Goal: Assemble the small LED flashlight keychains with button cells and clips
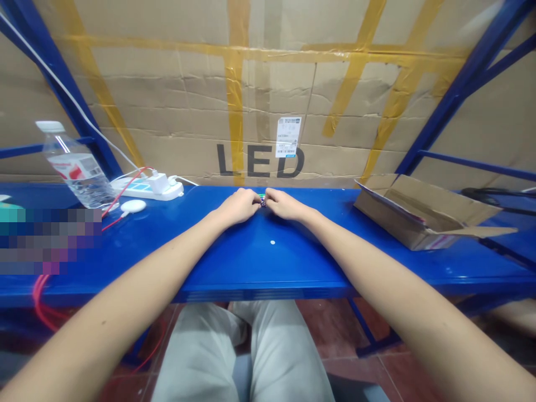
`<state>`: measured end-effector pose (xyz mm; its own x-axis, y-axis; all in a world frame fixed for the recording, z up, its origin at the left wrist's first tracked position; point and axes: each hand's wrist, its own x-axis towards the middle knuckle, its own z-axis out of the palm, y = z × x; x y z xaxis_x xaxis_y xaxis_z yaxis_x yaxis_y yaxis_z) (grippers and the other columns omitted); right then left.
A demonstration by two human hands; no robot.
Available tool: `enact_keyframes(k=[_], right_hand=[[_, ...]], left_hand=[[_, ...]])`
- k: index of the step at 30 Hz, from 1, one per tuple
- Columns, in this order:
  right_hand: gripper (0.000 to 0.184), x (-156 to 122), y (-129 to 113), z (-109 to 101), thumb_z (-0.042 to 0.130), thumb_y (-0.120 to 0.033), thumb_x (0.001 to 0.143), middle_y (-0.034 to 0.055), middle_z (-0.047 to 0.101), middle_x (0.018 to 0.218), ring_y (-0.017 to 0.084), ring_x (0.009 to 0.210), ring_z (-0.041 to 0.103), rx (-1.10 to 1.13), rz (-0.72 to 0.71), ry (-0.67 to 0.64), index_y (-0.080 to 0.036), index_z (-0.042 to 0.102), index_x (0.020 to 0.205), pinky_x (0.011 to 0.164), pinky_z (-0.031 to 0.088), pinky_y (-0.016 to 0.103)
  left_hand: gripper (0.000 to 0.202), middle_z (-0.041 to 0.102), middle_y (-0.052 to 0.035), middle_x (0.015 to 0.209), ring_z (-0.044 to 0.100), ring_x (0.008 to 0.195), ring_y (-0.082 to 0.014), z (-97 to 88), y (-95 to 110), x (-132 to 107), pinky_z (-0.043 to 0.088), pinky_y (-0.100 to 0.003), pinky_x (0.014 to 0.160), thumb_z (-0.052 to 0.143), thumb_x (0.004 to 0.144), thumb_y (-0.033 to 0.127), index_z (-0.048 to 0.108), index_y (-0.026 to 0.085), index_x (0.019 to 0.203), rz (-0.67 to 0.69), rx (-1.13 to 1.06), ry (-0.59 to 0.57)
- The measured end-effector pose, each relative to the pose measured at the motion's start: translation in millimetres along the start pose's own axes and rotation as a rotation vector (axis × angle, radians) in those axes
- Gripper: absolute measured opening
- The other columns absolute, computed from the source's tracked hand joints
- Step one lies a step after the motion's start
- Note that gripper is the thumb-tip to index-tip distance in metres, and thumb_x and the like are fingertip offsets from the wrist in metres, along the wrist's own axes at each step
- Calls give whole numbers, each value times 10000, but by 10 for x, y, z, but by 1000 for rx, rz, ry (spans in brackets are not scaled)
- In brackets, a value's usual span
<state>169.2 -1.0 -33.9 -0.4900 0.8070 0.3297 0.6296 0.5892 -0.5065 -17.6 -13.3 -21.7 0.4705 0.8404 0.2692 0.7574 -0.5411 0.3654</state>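
Note:
Both arms reach forward over the blue table (pixel 234 257), and the hands meet near its far edge. My left hand (pixel 240 205) has its fingers curled, with the tips pinched on the left end of a small dark piece with coloured stripes (pixel 263 202). From the other side my right hand (pixel 283 204) closes its thumb and fingers on the same piece. Fingers cover most of it, and what kind of thing it is cannot be made out. A small white dot (pixel 272 242) lies on the tabletop nearer to me.
At left stand a water bottle (pixel 77 167), a white power strip (pixel 153 188) with plugs, a round white charger (pixel 133 206) and a red cable (pixel 42 301). An open cardboard box (pixel 412 215) sits right. Behind rises a taped carton wall (pixel 188 111) between blue frame posts (pixel 452 106).

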Motion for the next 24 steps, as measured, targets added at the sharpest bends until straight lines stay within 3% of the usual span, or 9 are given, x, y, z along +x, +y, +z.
enact_keyframes(k=[6, 10, 13, 17, 20, 24], right_hand=[[120, 6, 55, -90, 418, -110, 869, -30, 513, 565, 128, 494, 514, 505, 249, -7, -203, 452, 802, 466, 378, 235], [97, 2, 63, -187, 468, -119, 867, 12, 596, 597, 143, 526, 607, 650, 288, 7, -186, 480, 797, 442, 423, 224], [57, -26, 37, -240, 503, -144, 866, 62, 688, 704, 172, 613, 675, 695, 270, -61, -163, 544, 900, 489, 481, 237], [108, -67, -42, -242, 568, -176, 859, 103, 741, 836, 170, 735, 693, 686, 129, -192, -124, 633, 928, 650, 538, 260], [107, -79, -95, -196, 590, -200, 870, 80, 718, 736, 138, 658, 634, 627, 76, -213, -117, 648, 835, 609, 492, 238], [151, -69, -103, -120, 594, -202, 876, -17, 519, 533, 118, 517, 530, 694, 109, -172, -153, 581, 734, 502, 408, 234]], left_hand=[[185, 760, -96, 970, 687, 917, -250, -72, -163, 95, 513, -382, 881, 695, 778, 262, 744, 170, 932, -38, -260, 126], [209, 747, -93, 963, 676, 903, -219, -141, -215, 118, 515, -381, 884, 726, 737, 241, 727, 152, 926, 6, -446, 203], [218, 751, -94, 963, 679, 905, -215, -169, -156, 96, 514, -373, 881, 726, 751, 272, 734, 144, 927, 67, -509, 214], [202, 765, -78, 925, 683, 905, -224, -158, -54, 51, 507, -366, 888, 699, 787, 317, 770, 161, 893, 114, -463, 189], [218, 775, -76, 945, 687, 939, -239, -129, -44, 41, 497, -371, 925, 697, 791, 334, 785, 170, 905, 114, -448, 158], [427, 750, -111, 1125, 668, 1085, -264, -74, -65, 64, 465, -398, 1016, 608, 878, 516, 766, 154, 1039, 109, -532, 136]])
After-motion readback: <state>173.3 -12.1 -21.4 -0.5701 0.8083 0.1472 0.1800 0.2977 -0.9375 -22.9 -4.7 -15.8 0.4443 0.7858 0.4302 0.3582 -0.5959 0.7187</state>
